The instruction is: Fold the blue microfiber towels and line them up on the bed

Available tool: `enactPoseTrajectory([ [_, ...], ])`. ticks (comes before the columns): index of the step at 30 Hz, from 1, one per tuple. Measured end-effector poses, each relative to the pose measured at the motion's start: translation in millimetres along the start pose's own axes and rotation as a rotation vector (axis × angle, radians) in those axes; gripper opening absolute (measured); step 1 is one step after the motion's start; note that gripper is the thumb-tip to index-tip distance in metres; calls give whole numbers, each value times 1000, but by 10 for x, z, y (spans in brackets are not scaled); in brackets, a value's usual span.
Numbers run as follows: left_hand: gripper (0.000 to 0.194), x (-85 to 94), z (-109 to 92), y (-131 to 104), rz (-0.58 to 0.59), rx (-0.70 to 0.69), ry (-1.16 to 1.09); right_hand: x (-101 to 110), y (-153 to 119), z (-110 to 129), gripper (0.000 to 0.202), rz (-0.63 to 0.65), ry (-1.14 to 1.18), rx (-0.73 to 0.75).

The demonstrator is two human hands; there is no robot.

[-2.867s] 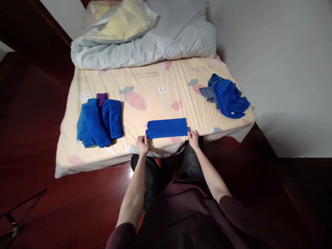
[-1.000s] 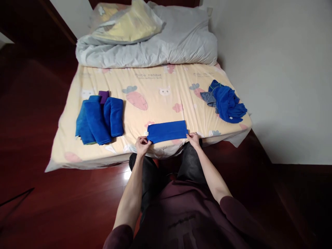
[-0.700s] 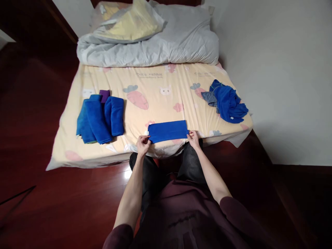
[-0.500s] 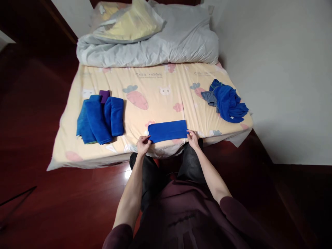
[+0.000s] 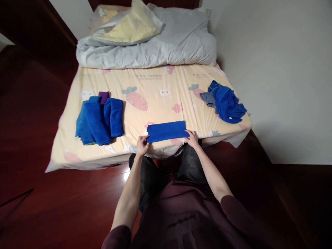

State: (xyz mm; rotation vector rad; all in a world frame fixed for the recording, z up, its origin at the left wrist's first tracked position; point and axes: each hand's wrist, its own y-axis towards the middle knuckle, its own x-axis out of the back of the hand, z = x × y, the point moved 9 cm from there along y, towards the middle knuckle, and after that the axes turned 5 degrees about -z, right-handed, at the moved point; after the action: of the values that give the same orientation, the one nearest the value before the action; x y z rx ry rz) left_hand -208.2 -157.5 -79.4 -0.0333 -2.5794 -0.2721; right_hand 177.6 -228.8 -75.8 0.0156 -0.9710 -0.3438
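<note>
At the centre of the frame, on the near edge of a bed [image 5: 155,86] with a pale yellow sheet printed with carrots, lies a blue cloth [image 5: 167,131] folded into a long flat strip. The person's left hand [image 5: 142,145] pinches the strip's lower left corner between thumb and fingers. The right hand [image 5: 192,138] rests at the lower right corner, fingertips on the cloth; whether it grips the edge or only presses it cannot be told. At left of the frame, on the sheet, sits a pile of folded blue cloths [image 5: 100,119], with a small purple cloth [image 5: 104,97] just behind it. At right lies a loose heap of blue cloths [image 5: 226,102]. A rumpled grey duvet [image 5: 155,45] fills the top of the frame.
</note>
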Motion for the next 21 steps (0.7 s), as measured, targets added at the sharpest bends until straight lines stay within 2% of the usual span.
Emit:
enactPoseTrajectory([
  [3, 41, -19, 0, 18, 13, -9, 10, -22, 41, -6, 50, 53, -35, -47],
  [9, 49, -69, 50, 35, 17, 16, 47, -29, 99, -38, 53, 141, -41, -121],
  [13, 45, -74, 66, 40, 2, 18, 60, -29, 194, -45, 52, 161, -10, -111],
  [19, 39, -65, 70, 53, -19, 48, 70, -41, 340, -79, 25, 140, 242, -151],
  [21, 37, -54, 85, 57, -37, 73, 77, -58, 340, -92, 29, 148, 280, -164],
])
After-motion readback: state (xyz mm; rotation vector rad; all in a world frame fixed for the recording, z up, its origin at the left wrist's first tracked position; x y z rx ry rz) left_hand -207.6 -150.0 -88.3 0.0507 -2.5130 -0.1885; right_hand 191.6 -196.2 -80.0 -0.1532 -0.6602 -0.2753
